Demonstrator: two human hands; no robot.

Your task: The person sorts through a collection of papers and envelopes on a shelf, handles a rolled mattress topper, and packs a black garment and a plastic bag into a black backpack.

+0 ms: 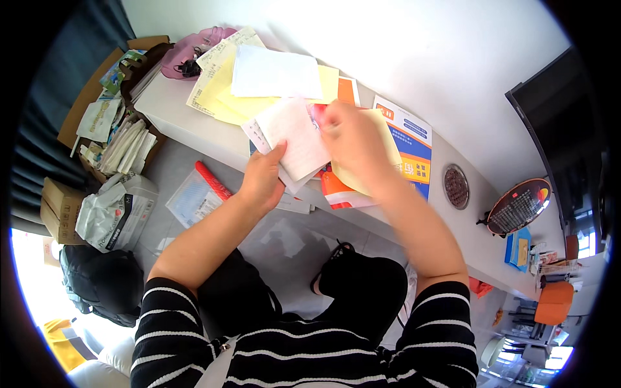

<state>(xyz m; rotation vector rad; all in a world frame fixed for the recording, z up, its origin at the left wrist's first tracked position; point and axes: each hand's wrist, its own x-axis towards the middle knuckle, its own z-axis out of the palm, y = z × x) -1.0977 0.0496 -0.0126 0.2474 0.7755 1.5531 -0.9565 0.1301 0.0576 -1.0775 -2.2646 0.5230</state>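
My left hand (pixel 264 180) grips a small stack of white paper sheets (pixel 294 139) by its lower left edge, thumb on top. At the stack's upper right edge is my right hand (pixel 356 139), smeared by motion, so its grip cannot be made out. Something pink shows by its fingertips. Behind the stack, pale yellow papers (pixel 223 84) lie fanned on the long white cabinet (pixel 181 113), with a white sheet (pixel 277 72) on top. Below my right hand, a cream sheet (pixel 387 139) partly covers a red and orange booklet (pixel 343 191).
A blue, white and orange book (pixel 411 145), a round dark dish (pixel 456 186) and a round plaque on a stand (pixel 519 207) sit along the cabinet to the right. A pink bag (pixel 187 55) is at the far left. Boxes of papers (pixel 126 145) and a black backpack (pixel 103 284) stand left.
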